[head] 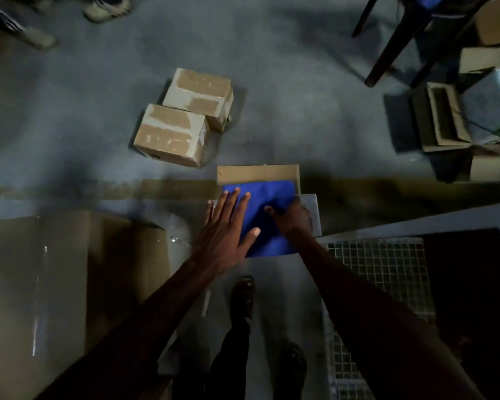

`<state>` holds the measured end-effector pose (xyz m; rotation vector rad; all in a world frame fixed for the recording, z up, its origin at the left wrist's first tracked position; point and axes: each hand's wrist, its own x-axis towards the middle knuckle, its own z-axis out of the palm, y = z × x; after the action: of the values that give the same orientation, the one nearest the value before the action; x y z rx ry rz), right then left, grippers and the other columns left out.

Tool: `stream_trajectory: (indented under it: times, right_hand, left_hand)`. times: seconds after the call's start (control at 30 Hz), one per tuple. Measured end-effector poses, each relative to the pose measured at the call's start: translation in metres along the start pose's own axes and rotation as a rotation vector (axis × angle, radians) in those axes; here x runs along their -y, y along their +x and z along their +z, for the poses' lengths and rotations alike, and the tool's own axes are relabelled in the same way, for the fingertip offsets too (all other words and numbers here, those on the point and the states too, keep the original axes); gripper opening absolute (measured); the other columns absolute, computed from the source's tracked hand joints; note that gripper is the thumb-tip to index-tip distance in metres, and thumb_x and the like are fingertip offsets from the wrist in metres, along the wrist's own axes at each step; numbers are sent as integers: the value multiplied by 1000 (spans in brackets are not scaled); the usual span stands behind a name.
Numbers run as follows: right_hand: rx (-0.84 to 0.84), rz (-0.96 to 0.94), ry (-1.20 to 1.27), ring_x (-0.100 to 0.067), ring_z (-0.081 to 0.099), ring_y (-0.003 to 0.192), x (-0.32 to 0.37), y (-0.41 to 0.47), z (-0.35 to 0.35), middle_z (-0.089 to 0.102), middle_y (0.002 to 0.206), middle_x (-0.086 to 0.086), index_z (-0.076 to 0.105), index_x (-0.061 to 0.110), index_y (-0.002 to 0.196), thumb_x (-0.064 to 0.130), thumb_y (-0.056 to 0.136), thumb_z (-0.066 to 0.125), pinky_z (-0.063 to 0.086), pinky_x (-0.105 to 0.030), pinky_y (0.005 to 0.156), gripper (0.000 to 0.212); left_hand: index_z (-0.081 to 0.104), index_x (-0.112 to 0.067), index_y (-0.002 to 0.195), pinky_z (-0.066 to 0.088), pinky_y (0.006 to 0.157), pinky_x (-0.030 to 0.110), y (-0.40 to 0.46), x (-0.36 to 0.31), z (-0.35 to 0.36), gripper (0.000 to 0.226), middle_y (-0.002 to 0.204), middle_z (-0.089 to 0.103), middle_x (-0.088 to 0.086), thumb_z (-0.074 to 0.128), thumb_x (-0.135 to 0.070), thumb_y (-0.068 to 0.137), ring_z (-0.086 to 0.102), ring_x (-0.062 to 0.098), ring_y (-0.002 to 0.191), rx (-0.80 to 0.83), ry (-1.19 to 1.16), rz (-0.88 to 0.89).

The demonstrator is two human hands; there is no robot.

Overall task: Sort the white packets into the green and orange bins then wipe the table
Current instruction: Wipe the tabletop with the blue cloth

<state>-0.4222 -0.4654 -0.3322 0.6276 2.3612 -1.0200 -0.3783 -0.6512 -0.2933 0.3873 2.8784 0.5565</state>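
Feet (243,295) in dark sandals stand on the grey floor at the bottom of the view, between a flattened sheet of cardboard (70,278) on the left and a wire-mesh panel (387,269) on the right. Both bare forearms reach forward from there to a blue cloth (267,217). The left hand (225,235) lies flat on the cloth's left edge, fingers straight and slightly spread, thumb resting on the blue fabric, palm pressing down rather than gripping. The right hand (293,219) sits on the cloth's right side with its fingers bent onto the fabric; whether it pinches the cloth or only presses on it cannot be told in the dim, blurred light. The cloth lies spread under and between the two hands, partly over a pale flat surface (312,212) and partly over an open cardboard box (257,174) just beyond it. Farther out, two taped cardboard boxes (185,116) sit touching each other on the floor. At the far right stand more cartons (445,119) and dark chair legs (393,44). Another person's shoes (107,8) show at the top left. White packets and coloured bins are not in view.
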Motion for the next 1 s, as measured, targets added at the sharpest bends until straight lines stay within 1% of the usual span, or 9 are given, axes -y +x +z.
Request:
stream_trajectory:
  times: [0.1,0.2,0.27,0.4,0.57,0.67,0.73,0.9,1.0]
  right_hand:
    - [-57,73,123,-20,59,103,3,9,1,60,109,-2,53,12,125,44,88,73,46,-36,88,52]
    - [-22,58,274,-20,67,87,0,2,-7,73,98,-6,68,15,101,41,86,76,56,-40,85,32]
    - [-4,65,421,-22,70,84,-1,-19,-23,74,90,-6,69,17,91,37,85,77,59,-43,82,22]
    - [-164,-21,561,-10,61,61,-4,-96,-78,67,72,-3,66,6,80,23,88,77,48,-28,57,22]
    - [-310,-148,622,-6,63,67,-16,-232,-163,72,77,-11,69,1,87,22,91,75,49,-23,60,21]
    - [-360,-193,659,-6,68,69,-40,-321,-227,75,74,0,70,13,80,26,89,76,52,-27,59,16]
    - [-373,-201,676,-6,63,66,-61,-360,-266,71,68,4,69,13,74,27,88,76,48,-28,58,21]
    - [-445,-209,549,-20,68,86,-120,-371,-351,75,92,-11,72,3,96,29,91,74,56,-40,74,27]
    - [-510,-194,290,-23,67,77,-153,-342,-391,70,79,-7,68,12,79,51,85,73,50,-36,64,40]
  left_hand:
    - [15,-21,157,15,119,55,12,3,-2,76,163,20,8,35,-58,93,15,27,151,11,-19,-1]
    - [12,-20,157,13,120,55,12,-5,-12,76,164,17,8,32,-58,94,12,25,151,31,-34,-3]
    - [12,-20,157,10,120,53,11,-18,-22,76,164,15,7,31,-59,94,11,24,152,40,-55,-4]
    - [11,-20,157,4,120,46,-2,-65,-51,75,165,12,6,32,-57,95,7,22,152,10,-81,35]
    - [11,-20,157,12,121,50,-37,-145,-86,77,164,16,7,35,-56,94,11,23,151,-47,-109,198]
    - [8,-21,157,13,121,50,-73,-214,-103,76,165,13,6,34,-56,94,10,22,152,-107,-134,305]
    - [9,-21,157,13,121,51,-94,-254,-109,75,165,12,6,34,-55,96,8,22,152,-124,-165,355]
    - [13,-21,157,14,120,54,-124,-338,-111,72,164,17,6,36,-55,97,12,23,151,-183,-164,469]
    - [11,-24,157,12,120,55,-122,-372,-111,74,165,13,5,30,-60,96,10,23,152,-166,-130,490]
